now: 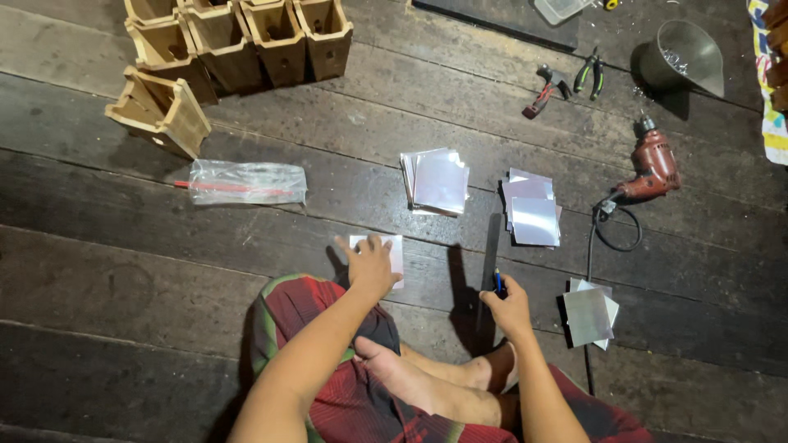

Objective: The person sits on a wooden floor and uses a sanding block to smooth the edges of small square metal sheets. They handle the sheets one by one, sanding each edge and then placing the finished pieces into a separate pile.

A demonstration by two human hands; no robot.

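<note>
Your left hand [371, 264] – flat, open, pressing a square shiny metal sheet [392, 253] | your right hand [507, 305] – clenched around a blue pen [497, 280].

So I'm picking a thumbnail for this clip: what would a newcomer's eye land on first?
Probably the shiny metal sheets: two stacks mid-floor and a smaller one at right, bright on the dark floor planks. Next, the left hand pressing flat on one sheet, while the right hand holds a blue pen beside a ruler. Then the red drill at right and wooden boxes top left.
</note>
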